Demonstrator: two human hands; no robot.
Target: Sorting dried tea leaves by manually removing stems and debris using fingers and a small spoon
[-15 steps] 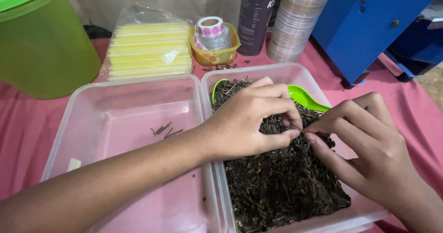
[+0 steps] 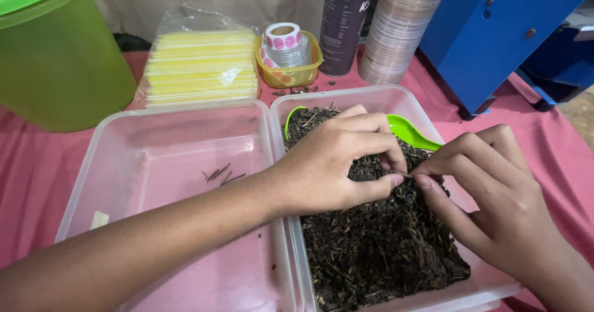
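Tea leaves fill the right tub; that is where both your hands work. Going left to right: green bin and yellow bags sit at the back, out of the way. Left tub holds only a few stems, apparently kept apart from the rest. Your left hand reaches across it, thumb and forefinger pinched on a thin stem just above the pile. Your right hand meets it, fingertips closed on the same stem. Green scoop lies half buried behind your hands.
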